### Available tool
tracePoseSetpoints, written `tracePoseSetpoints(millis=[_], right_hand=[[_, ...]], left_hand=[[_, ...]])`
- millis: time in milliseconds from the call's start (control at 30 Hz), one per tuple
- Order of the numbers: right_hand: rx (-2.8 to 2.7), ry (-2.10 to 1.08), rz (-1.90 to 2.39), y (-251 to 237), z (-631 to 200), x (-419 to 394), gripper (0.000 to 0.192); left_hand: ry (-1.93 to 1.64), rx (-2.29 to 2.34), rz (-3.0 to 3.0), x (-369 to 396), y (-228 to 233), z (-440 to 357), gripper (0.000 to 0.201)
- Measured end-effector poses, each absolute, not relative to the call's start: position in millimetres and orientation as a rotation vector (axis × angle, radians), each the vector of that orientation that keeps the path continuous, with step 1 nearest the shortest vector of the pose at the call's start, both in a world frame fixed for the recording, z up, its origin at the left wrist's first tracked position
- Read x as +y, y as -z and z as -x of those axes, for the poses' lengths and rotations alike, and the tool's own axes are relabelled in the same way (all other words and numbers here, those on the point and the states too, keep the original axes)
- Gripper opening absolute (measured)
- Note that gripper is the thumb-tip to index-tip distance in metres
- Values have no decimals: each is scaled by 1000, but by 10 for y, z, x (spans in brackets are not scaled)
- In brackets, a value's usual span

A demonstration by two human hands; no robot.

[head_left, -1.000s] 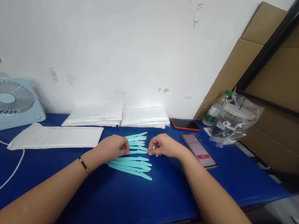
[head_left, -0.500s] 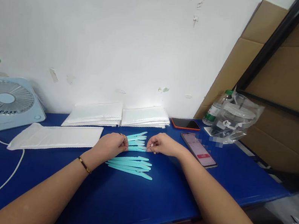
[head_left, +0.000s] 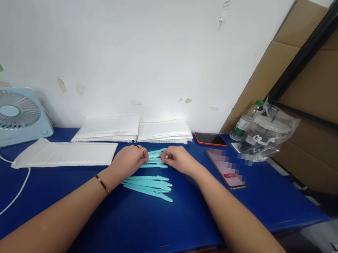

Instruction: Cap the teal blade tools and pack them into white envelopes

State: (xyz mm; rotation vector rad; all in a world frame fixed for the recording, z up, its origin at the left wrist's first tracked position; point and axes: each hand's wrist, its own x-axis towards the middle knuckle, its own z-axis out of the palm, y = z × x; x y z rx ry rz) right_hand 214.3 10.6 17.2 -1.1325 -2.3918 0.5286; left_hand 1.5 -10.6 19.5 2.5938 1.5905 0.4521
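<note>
Several slim turquoise eyebrow razors lie on the blue table in two fanned groups. My left hand (head_left: pixel 129 159) is closed, fingertips pinched over the left ends of the upper razors (head_left: pixel 154 165). Facing it, my right hand (head_left: pixel 178 159) pinches at the right end of one razor in that upper group. A small whitish bit shows at the right fingertips, too small to name. The lower group of razors (head_left: pixel 148 184) rests just in front of my hands, untouched, with its ends pointing right. My fingers hide parts of the upper razors.
Behind my hands, two stacks of white packets (head_left: pixel 108 127) lean near the wall. A flat white pouch (head_left: pixel 68 155) and a blue fan (head_left: pixel 7 114) are on the left. Two phones, an orange-edged one (head_left: pixel 210 139) and a lit one (head_left: pixel 225 169), a bottle (head_left: pixel 241 125) and a bagged cup (head_left: pixel 266 134) stand right.
Both hands have shifted slightly away from me, up the upper razor group. The razor that was between my fingertips now lies nearer than my right hand. The lower group has stayed in place.
</note>
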Motion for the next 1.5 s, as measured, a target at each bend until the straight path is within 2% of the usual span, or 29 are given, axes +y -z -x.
tracePoseSetpoints(millis=[167, 333, 500, 700, 767, 933, 1500], right_hand=[[-2276, -466, 1292, -259, -2462, 209, 12], [-2304, -495, 1504, -377, -2875, 230, 12], [-2401, -427, 1531, -271, -2766, 228, 13], [-2539, -197, 1549, -190, -2559, 206, 7], [-2540, -253, 1519, -213, -2540, 169, 11], [-2556, -720, 1216, -260, -2498, 80, 17], [-2612, -660, 1071, -246, -2326, -4, 17]], left_hand=[[-464, 1527, -2483, -135, -262, 25, 19], [-164, 1322, -2364, -253, -365, 14, 22], [-57, 1363, -2308, -273, -311, -21, 14], [-157, 1432, -2351, -216, -266, 7, 15], [-198, 1468, -2381, -203, -270, 12, 14], [-256, 1545, -2467, -186, -249, -11, 13], [-239, 1516, -2493, -179, -156, -63, 14]])
